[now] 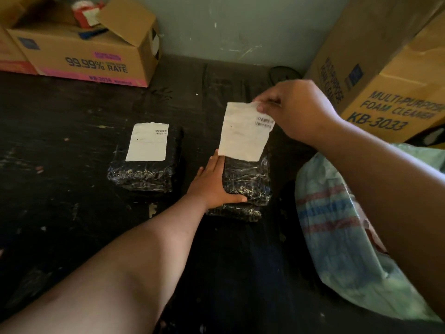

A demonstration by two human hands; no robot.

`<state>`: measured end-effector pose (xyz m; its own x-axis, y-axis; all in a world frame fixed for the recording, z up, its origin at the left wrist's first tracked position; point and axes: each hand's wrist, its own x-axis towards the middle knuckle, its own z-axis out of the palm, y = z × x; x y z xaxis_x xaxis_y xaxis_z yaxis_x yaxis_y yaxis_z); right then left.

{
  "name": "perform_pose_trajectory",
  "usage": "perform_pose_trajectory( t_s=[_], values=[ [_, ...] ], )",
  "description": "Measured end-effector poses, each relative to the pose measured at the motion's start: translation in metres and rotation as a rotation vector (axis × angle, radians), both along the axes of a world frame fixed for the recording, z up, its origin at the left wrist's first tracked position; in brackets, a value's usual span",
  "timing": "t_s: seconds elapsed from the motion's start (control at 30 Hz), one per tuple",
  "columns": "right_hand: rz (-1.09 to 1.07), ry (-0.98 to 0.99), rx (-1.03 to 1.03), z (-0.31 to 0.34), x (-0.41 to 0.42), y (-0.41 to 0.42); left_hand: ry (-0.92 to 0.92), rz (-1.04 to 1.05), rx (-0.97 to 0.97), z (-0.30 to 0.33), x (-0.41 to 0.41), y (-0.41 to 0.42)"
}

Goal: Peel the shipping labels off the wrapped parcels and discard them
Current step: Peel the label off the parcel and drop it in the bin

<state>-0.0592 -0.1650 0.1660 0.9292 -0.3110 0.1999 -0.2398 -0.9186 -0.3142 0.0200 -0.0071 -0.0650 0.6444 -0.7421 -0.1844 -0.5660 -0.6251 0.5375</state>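
Black plastic wraps the near parcel (246,180) on the dark table (72,189); the left hand (214,186) lies flat along its left side, thumb across its front. The right hand (292,110) pinches the top corner of its white shipping label (243,133), mostly lifted off. A second parcel (144,173), label (147,142) attached, lies to the left.

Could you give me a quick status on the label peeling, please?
Right hand pinches label, half peeled. Left hand flat, steadying parcel. Second parcel still labelled. Nothing in the way.
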Motion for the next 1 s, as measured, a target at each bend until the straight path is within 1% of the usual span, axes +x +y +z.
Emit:
perform_pose_trajectory(
  t_s=[0.07, 0.17, 0.3, 0.4, 0.53, 0.6, 0.7, 0.77, 0.9, 1.0],
  values=[
    [0.019, 0.037, -0.067, 0.005, 0.001, 0.0, -0.003, -0.02, 0.038, 0.001, 0.0, 0.0],
    [0.008, 0.115, -0.13, -0.005, -0.002, 0.002, -0.05, -0.041, 0.09, 0.006, 0.0, 0.0],
    [-0.043, 0.185, -0.144, -0.025, -0.011, 0.006, -0.153, -0.083, 0.144, 0.015, -0.004, -0.002],
    [-0.095, 0.246, -0.115, -0.037, -0.018, 0.006, -0.157, -0.087, 0.18, 0.017, -0.007, -0.002],
    [-0.11, 0.22, -0.078, -0.04, -0.032, -0.002, -0.166, -0.079, 0.197, 0.019, -0.009, -0.003],
    [-0.126, 0.195, -0.083, -0.035, -0.042, -0.012, -0.191, -0.101, 0.175, 0.023, -0.01, -0.003],
    [-0.109, 0.185, -0.177, -0.021, -0.065, -0.029, -0.244, -0.143, 0.116, 0.03, -0.02, -0.01],
    [-0.102, 0.183, -0.228, -0.007, -0.087, -0.039, -0.247, -0.149, 0.066, 0.037, -0.032, -0.02],
    [-0.223, 0.118, -0.218, 0.022, -0.134, -0.061, -0.283, -0.206, -0.049, 0.055, -0.07, -0.057],
    [-0.294, 0.108, -0.28, 0.039, -0.174, -0.081, -0.3, -0.262, -0.102, 0.069, -0.115, -0.095]
  ],
)
